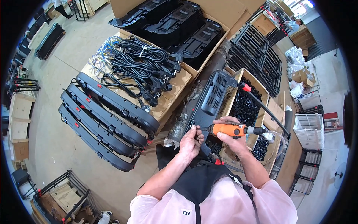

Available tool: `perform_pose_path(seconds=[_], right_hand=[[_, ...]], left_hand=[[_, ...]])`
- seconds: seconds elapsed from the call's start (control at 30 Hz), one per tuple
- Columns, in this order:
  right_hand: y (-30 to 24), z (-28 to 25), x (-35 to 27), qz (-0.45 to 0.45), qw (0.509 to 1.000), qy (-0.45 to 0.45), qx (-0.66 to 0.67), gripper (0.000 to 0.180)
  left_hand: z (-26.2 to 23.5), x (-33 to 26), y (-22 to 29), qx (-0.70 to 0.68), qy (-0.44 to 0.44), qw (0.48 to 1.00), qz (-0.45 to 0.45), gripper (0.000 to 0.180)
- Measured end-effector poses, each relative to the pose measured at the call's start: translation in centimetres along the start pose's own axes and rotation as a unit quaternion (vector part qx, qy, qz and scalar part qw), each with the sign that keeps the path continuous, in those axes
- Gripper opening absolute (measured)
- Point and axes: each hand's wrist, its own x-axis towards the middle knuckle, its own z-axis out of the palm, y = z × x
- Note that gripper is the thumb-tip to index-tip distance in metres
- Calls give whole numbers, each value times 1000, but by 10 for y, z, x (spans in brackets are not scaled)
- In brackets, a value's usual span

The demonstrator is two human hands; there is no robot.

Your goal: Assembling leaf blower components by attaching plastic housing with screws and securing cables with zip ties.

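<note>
Left hand (pixel 191 141): grip pinched on the near edge of the black plastic panel (pixel 209 100).
Right hand (pixel 230 139): grip clamped round the orange power screwdriver (pixel 228 130).
Screwdriver tip: points left, at the left fingers.
Panel: leans over the box of black parts (pixel 244 106).

The orange screwdriver (pixel 227 130) looks like smooth, slightly glossy plastic; the long black panel (pixel 210 100) is matt moulded plastic, the boxes (pixel 263 98) plain brown cardboard, the floor (pixel 56 145) dull, probably concrete
</note>
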Motion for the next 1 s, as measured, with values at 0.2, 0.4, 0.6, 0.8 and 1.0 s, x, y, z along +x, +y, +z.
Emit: perform_pose_path(seconds=[0.2,0.4,0.6,0.8,1.0], right_hand=[[5,-3,-3,-1,1000,-6,-10,60],[6,-6,-2,4,999,-23,-27,57],[14,9,-2,-22,998,-20,-60,51],[23,17,3,-71,987,-43,-140,50],[18,22,10,-70,982,-68,-160,51]], left_hand=[[-2,-3,-1,-12,-28,1000,-2,26],[-5,-5,0,-1,-28,1000,-10,26],[-4,-6,1,-57,-33,997,-35,28],[0,-6,2,-84,-27,996,-16,31],[-2,-7,2,-80,-16,997,-14,31]])
